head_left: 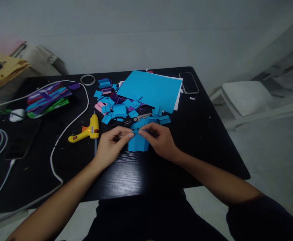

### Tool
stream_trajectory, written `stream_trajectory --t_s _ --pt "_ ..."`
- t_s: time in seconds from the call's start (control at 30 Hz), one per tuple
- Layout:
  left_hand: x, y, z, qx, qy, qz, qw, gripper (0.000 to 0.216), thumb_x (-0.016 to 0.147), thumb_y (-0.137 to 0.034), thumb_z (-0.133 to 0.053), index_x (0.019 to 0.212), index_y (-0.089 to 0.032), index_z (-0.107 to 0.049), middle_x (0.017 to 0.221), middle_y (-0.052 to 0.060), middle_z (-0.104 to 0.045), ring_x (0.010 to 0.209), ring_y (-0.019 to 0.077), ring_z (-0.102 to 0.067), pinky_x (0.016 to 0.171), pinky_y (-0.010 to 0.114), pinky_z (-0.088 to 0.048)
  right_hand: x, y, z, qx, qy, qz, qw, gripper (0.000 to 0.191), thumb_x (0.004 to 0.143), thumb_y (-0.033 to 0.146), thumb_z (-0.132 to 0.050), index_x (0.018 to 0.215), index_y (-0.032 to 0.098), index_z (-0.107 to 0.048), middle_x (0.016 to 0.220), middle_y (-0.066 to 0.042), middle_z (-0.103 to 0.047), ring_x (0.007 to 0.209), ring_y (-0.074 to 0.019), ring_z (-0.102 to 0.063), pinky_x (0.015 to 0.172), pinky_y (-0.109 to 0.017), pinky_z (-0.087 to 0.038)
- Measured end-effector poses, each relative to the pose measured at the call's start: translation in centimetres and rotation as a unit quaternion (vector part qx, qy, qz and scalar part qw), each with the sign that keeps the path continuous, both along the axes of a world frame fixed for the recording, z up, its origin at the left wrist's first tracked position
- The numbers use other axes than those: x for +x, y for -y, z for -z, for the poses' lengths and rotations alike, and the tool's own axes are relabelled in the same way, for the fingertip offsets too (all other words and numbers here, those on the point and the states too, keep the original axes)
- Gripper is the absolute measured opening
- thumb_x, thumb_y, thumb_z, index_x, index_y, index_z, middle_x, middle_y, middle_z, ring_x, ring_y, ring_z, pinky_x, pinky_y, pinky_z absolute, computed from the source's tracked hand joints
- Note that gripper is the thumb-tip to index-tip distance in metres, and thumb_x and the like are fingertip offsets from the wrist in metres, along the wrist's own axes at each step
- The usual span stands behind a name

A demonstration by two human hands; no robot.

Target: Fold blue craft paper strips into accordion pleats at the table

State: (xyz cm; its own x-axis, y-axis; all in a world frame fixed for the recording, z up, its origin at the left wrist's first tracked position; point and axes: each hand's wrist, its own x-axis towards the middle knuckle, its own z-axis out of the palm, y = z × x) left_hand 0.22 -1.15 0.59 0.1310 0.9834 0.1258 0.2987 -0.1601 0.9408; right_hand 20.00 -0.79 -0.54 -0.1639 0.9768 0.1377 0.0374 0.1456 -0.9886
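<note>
Between my two hands is a folded piece of blue paper, pinched along its upper edge. My left hand grips its left side between thumb and fingers. The right side is pinched by my right hand. Just beyond my fingers lie scissors, partly covered by blue pieces. A heap of small cut and folded paper pieces, mostly blue with some pink and purple, spreads behind them. To the left of my left hand rests a yellow glue gun with a small orange light.
Blue sheets lie on white paper at the back, beside a phone. A tape roll, bundled coloured paper strips and a white cable occupy the table's left. A white chair stands at right.
</note>
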Motion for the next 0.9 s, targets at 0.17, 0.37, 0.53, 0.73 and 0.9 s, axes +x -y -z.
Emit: stream_trajectory --t_s 0.17,0.37,0.53,0.73,0.9 --pt "0.10 -0.01 -0.12 -0.009 0.016 -0.001 1.000 0.019 0.085 -0.037 -0.078 0.086 -0.018 -0.077 0.071 0.001 -0.072 0.061 0.0128 -0.062 0.057 0.023 -0.052 0.02 0.01 0.03 -0.011 0.005 -0.009 1.000 0.012 0.089 0.033 -0.074 0.091 0.021 -0.074 0.087 -0.002 -0.076 0.080 -0.0178 -0.070 0.072 -0.031 -0.055" --pt "0.22 0.23 -0.10 0.004 0.008 0.016 1.000 0.013 0.085 -0.031 -0.078 0.088 -0.019 -0.078 0.075 0.001 -0.076 0.064 0.0136 -0.067 0.061 0.024 -0.054 0.07 0.07 0.31 0.010 0.037 -0.025 0.999 0.013 0.090 0.034 -0.073 0.093 0.022 -0.074 0.087 -0.001 -0.075 0.077 -0.0164 -0.068 0.069 -0.029 -0.053" --pt "0.08 0.24 0.01 0.020 -0.017 0.022 0.999 0.013 0.088 -0.030 -0.076 0.091 -0.018 -0.079 0.077 0.001 -0.077 0.066 0.0126 -0.067 0.061 0.022 -0.053 0.07 -0.09 0.60 0.016 0.019 -0.023 0.999 0.012 0.090 0.034 -0.073 0.091 0.022 -0.075 0.088 -0.001 -0.076 0.080 -0.0163 -0.069 0.071 -0.028 -0.053" --pt "-0.10 0.10 0.02 0.029 -0.020 -0.010 0.999 0.013 0.089 -0.029 -0.073 0.089 -0.017 -0.078 0.074 0.000 -0.074 0.062 0.0107 -0.062 0.058 0.020 -0.049 0.12 -0.45 0.64 -0.032 -0.005 -0.010 0.999 0.016 0.085 0.036 -0.077 0.086 0.020 -0.074 0.080 0.000 -0.074 0.072 -0.0150 -0.067 0.066 -0.028 -0.054" --pt "-0.08 -0.07 -0.17 0.020 0.018 -0.009 1.000 0.013 0.088 -0.029 -0.073 0.085 -0.016 -0.074 0.069 -0.001 -0.069 0.061 0.0105 -0.061 0.057 0.019 -0.049 0.21 -0.58 0.51 -0.051 -0.026 -0.006 0.998 0.016 0.083 0.035 -0.079 0.080 0.020 -0.074 0.077 0.000 -0.075 0.071 -0.0150 -0.069 0.068 -0.029 -0.057"
